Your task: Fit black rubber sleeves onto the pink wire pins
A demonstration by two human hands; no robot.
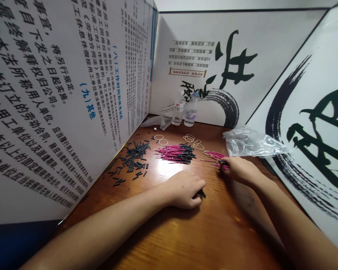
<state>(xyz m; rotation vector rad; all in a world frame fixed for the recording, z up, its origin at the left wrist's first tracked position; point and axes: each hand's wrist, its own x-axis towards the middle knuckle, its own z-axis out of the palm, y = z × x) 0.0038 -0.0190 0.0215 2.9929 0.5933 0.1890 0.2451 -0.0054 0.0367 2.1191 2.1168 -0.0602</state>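
- The left hand (184, 193) lies knuckles-up on the wooden table (202, 232), fingers curled in; a short black tube (202, 193) pokes out from under the fingertips, so the fingers are closed loosely over it.
- The right hand (238, 168) rests on the table well to the right of the left one, fingers bent down onto the near end of a small bunch of pink wires (214, 156); the tips pinch at those wires, though how many they grip cannot be told.
- Just beyond the left fingertips, further up the table, lies a larger pile of pink wires with black ends (176, 153), lying roughly side by side.
- To the left of that pile, well apart from the left hand, loose black tubes (132, 159) are scattered across the wood.
- Past both wire piles lie several rubber bands (190, 139), some overlapping.
- Just above and to the right of the right hand sits a crumpled clear plastic bag (250, 142), near the small wire bunch.
- At the far corner of the table stand two clear bottles (186, 111), upright and side by side, with another clear bag (157, 122) beside them.
- Printed boards (59, 93) with Chinese writing and brush calligraphy wall in the table on the left, back and right.
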